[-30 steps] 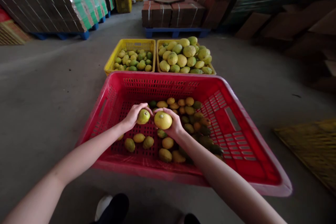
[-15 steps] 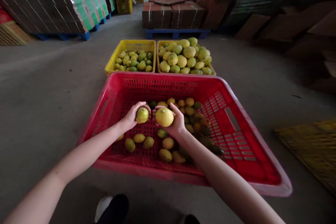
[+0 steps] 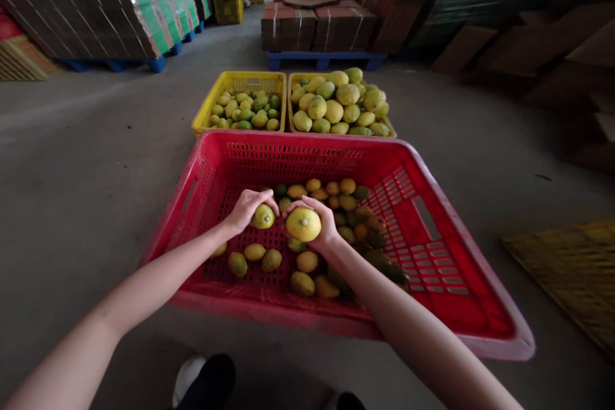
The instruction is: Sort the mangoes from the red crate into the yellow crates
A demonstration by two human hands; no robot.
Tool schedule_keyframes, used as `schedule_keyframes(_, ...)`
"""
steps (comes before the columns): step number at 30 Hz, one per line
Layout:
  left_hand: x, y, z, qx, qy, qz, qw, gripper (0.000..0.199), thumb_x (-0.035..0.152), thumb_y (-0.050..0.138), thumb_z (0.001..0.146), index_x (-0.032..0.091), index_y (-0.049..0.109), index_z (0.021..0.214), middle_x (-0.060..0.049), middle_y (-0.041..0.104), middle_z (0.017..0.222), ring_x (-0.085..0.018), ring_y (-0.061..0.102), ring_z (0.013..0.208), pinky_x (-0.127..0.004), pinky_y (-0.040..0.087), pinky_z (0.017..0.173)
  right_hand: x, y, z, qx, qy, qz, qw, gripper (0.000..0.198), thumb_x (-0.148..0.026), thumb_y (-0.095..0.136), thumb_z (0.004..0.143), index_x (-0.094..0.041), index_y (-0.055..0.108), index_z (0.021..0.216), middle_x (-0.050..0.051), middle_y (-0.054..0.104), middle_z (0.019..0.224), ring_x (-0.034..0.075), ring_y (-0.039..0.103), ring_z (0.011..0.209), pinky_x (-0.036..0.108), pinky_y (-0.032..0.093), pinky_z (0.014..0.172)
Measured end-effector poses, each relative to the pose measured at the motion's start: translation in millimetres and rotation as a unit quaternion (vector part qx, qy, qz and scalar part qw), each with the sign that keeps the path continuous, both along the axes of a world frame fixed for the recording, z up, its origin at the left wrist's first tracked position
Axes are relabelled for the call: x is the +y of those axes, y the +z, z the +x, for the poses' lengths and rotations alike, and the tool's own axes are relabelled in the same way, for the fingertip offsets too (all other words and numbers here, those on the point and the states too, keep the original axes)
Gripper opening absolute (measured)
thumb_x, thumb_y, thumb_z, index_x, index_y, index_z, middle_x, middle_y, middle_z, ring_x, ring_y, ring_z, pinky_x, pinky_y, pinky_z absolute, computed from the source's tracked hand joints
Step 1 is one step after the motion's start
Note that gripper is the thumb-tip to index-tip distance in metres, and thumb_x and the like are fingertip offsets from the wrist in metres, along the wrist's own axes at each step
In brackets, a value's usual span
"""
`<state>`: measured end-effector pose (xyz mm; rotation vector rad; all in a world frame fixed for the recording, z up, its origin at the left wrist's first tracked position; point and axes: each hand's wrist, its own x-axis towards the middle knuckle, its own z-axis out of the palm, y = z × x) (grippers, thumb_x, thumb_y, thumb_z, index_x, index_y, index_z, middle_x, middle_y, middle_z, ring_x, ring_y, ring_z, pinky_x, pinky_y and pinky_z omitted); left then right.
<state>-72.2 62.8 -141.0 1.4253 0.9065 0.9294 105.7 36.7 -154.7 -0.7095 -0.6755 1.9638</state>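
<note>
My left hand [image 3: 246, 209] is closed round a small yellow-green lemon [image 3: 263, 216], its end turned toward me. Close by on the right, my right hand [image 3: 323, 223] grips a larger, paler yellow lemon [image 3: 302, 225] with its stem end facing up. Both hands are over the red plastic basket [image 3: 423, 160], whose walls are slotted. Loose lemons lie on its floor, among them a yellow one [image 3: 307, 261] below my right hand and a greenish one [image 3: 271, 260] below my left. More fruit is heaped along the basket's right side, partly hidden by my right forearm.
Beyond the basket stand two yellow crates: the left crate [image 3: 204, 109] holds small greenish lemons, the right crate [image 3: 289, 86] is piled with larger ones. Farther back are a blue pallet [image 3: 327, 62] with cartons and wrapped stacks [image 3: 144, 0]. A yellow slatted panel [image 3: 567, 269] lies at the right.
Both hands keep their lemons and have turned them slightly, bringing the ends more toward me. The right-hand lemon has moved a little lower.
</note>
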Motion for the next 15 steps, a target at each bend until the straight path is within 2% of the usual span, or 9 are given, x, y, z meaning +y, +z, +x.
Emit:
schedule_keyframes(4, -2.6, 0.2, 1.6, -0.029, -0.027, 0.002, 0.999, 0.048, 0.050, 0.052, 0.081, 0.016, 0.071, 0.053, -0.005, 0.066, 0.057, -0.015, 0.060, 0.059, -0.025, 0.046, 0.065, -1.0, 0.3, 0.0, -0.017, 0.021, -0.004, 1.000, 0.036, -0.043, 0.053, 0.079, -0.013, 0.069, 0.066, 0.008, 0.069, 0.065, 0.020, 0.065, 0.054, 0.027, 0.051, 0.044)
schedule_keyframes(5, -1.6, -0.7, 2.5, -0.043, -0.017, -0.020, 0.999, 0.049, 0.050, 0.053, 0.081, 0.016, 0.070, 0.052, -0.005, 0.066, 0.056, -0.014, 0.060, 0.058, -0.025, 0.046, 0.065, -0.4, 0.1, 0.0, -0.013, 0.024, -0.008, 1.000, 0.038, -0.043, 0.052, 0.080, -0.013, 0.069, 0.066, 0.009, 0.069, 0.066, 0.020, 0.065, 0.054, 0.028, 0.051, 0.043)
schedule_keyframes(7, 2.3, -2.9, 4.2, -0.081, 0.020, -0.112, 0.990, 0.052, 0.053, 0.051, 0.082, 0.015, 0.068, 0.051, -0.005, 0.063, 0.054, -0.013, 0.059, 0.054, -0.024, 0.047, 0.060, 1.3, 0.1, -0.2, 0.004, 0.020, -0.025, 0.999, 0.041, -0.045, 0.048, 0.082, -0.013, 0.068, 0.068, 0.010, 0.070, 0.067, 0.021, 0.065, 0.055, 0.029, 0.051, 0.042)
schedule_keyframes(9, 7.6, -4.3, 5.1, -0.140, 0.066, -0.245, 0.957, 0.053, 0.054, 0.046, 0.085, 0.015, 0.065, 0.055, -0.006, 0.063, 0.054, -0.014, 0.059, 0.052, -0.024, 0.048, 0.055, 2.6, 1.2, -1.1, 0.029, 0.002, -0.056, 0.998, 0.041, -0.045, 0.044, 0.085, -0.013, 0.068, 0.072, 0.011, 0.071, 0.070, 0.023, 0.066, 0.059, 0.031, 0.052, 0.044)
schedule_keyframes(11, 12.2, -4.5, 5.5, -0.207, 0.107, -0.359, 0.904, 0.049, 0.049, 0.041, 0.090, 0.014, 0.065, 0.065, -0.006, 0.064, 0.060, -0.015, 0.062, 0.056, -0.025, 0.051, 0.054, 3.1, 3.5, -2.7, 0.057, -0.027, -0.092, 0.994, 0.038, -0.042, 0.044, 0.086, -0.013, 0.068, 0.080, 0.011, 0.072, 0.074, 0.023, 0.068, 0.065, 0.032, 0.056, 0.050)
schedule_keyframes(13, 15.1, -4.1, 6.0, -0.259, 0.139, -0.417, 0.860, 0.039, 0.040, 0.039, 0.093, 0.013, 0.064, 0.077, -0.006, 0.066, 0.067, -0.015, 0.065, 0.062, -0.025, 0.055, 0.057, 3.3, 6.2, -4.6, 0.088, -0.055, -0.122, 0.987, 0.032, -0.035, 0.044, 0.086, -0.013, 0.067, 0.089, 0.011, 0.073, 0.080, 0.022, 0.070, 0.071, 0.034, 0.059, 0.060)
schedule_keyframes(15, 16.2, -4.7, 6.9, -0.279, 0.155, -0.438, 0.840, 0.027, 0.030, 0.043, 0.093, 0.013, 0.061, 0.084, -0.005, 0.067, 0.071, -0.013, 0.066, 0.064, -0.023, 0.057, 0.059, 4.1, 8.0, -6.2, 0.116, -0.081, -0.141, 0.980, 0.027, -0.029, 0.045, 0.086, -0.013, 0.064, 0.094, 0.012, 0.074, 0.085, 0.023, 0.070, 0.078, 0.035, 0.060, 0.067)
